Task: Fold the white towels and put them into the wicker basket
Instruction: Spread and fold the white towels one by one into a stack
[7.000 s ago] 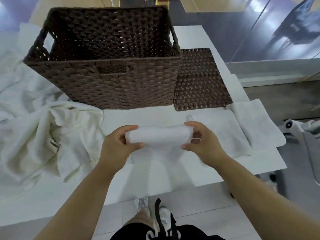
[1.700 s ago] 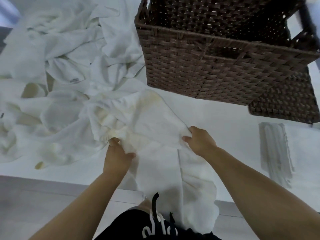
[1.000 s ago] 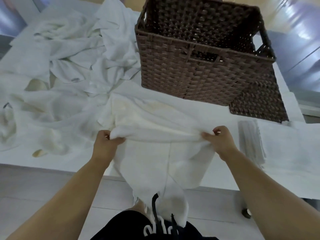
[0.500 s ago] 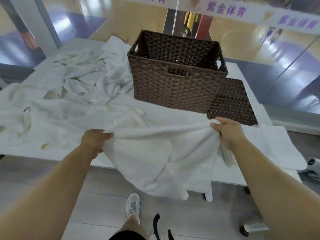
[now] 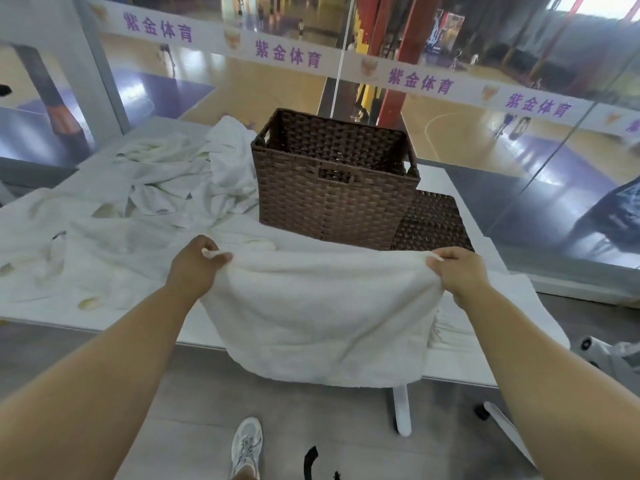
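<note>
Head cam: left hand (image 5: 194, 268) and right hand (image 5: 457, 271) each pinched shut on top corners of white towel (image 5: 318, 313), hanging spread over surface (image 5: 467, 372) edge. No fold yet. Unfolded towel pile (image 5: 156, 202) remains left of wicker basket (image 5: 332, 188); basket contents not visible.

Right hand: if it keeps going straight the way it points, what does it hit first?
Probably the flat wicker lid just beyond the right hand, which grips the white towel. The wicker basket sits left of that line. Depth is unclear, so it might pass above.
</note>
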Tool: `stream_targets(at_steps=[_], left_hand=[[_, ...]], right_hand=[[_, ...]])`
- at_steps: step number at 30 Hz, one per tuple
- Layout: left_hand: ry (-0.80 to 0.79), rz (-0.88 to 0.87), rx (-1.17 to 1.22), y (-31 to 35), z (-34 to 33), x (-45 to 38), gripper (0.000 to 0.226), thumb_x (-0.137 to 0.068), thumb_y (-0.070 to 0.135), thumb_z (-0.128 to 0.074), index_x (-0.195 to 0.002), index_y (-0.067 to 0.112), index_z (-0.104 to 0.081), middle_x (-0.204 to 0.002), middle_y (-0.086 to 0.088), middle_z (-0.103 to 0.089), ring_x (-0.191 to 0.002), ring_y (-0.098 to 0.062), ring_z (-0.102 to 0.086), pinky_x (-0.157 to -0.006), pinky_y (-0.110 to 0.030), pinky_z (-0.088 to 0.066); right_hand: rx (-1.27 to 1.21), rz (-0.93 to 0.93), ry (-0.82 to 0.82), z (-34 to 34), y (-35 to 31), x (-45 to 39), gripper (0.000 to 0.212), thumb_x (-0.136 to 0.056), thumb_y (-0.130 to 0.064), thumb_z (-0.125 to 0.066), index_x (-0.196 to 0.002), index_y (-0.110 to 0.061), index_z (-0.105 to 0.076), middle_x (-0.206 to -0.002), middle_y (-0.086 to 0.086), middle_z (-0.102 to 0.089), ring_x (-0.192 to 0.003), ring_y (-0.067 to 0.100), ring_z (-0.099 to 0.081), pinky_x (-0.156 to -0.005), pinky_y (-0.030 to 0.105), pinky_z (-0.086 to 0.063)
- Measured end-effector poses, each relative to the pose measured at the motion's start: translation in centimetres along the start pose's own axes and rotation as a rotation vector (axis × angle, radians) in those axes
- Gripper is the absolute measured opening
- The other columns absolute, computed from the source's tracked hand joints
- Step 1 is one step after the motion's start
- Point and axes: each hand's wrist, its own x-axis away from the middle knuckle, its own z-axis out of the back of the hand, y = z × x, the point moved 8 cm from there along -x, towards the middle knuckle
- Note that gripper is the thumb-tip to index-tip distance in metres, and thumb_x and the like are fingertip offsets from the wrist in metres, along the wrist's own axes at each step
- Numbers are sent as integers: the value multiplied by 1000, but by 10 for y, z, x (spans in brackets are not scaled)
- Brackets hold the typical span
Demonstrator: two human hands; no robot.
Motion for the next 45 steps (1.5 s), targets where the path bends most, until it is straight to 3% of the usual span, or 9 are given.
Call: stream_targets(at_steps=[5,10,16,20,23,27,31,38,45], left_hand=[[74,11,209,28,15,1,27,-79,30,-74,-89,10,-59,-98,-5,-55,-89,-25,-51,-73,-31,-40],[42,165,311,38,20,-1,32,-76,38,-76,-94,13,-67,-98,-5,-62,-86,-27,-57,-74,-35,-51],[-126,288,769,48,16,2,27,-77,6,-75,-100,15,-62,-99,-9,-61,-80,-21,-58,-63,-27,-54],[-111,110,639,64,33,4,40,-71,-8,-74,-106,12,-68,-85,-8,-62,-70,-19,-50,-67,-27,-50],[40,-65,474,83,50,9,32,-74,1,-75,-104,13,-70,-75,-2,-61,-58,-15,-45,-53,-20,-43],[168,-300,246,108,67,19,18,-85,16,-67,-101,13,-72,-91,-1,-65,-84,-19,-56,-73,-26,-41],[225,-480,203,122,78,28,14,-86,22,-64,-90,10,-71,-84,-2,-64,-83,-22,-57,-68,-22,-40],[151,-416,394,116,81,30,6,-82,38,-59,-81,32,-60,-86,10,-61,-91,-25,-58,-84,-45,-48],[240,-369,234,106,71,21,12,-90,23,-58,-99,16,-62,-97,2,-57,-92,-17,-49,-81,-28,-34]], right_hand=[[-198,58,148,32,-21,3,19,-84,-11,-68,-103,-16,-67,-87,-9,-59,-91,18,-57,-80,29,-46],[-353,105,231,53,-43,4,17,-83,-13,-70,-95,-25,-68,-102,0,-67,-96,22,-63,-93,43,-52],[-412,120,265,67,-56,6,24,-85,-7,-66,-103,-22,-70,-112,3,-65,-101,20,-61,-96,34,-49],[-404,111,236,76,-58,10,41,-78,6,-65,-111,-17,-68,-113,6,-64,-100,23,-60,-90,34,-50],[-267,162,252,86,-66,16,39,-77,2,-70,-112,-14,-68,-107,3,-63,-98,22,-59,-91,33,-49],[-62,233,334,101,-75,25,19,-77,-17,-75,-95,-20,-72,-93,0,-67,-88,22,-61,-81,34,-50],[-2,317,370,109,-79,33,9,-80,-23,-72,-83,-16,-65,-81,0,-61,-80,22,-56,-70,29,-40],[-32,297,256,101,-75,40,14,-89,-21,-60,-89,-8,-56,-85,3,-52,-75,20,-45,-53,26,-35],[-18,223,170,81,-54,28,17,-87,-21,-63,-93,-6,-59,-91,6,-56,-83,22,-48,-74,33,-37]])
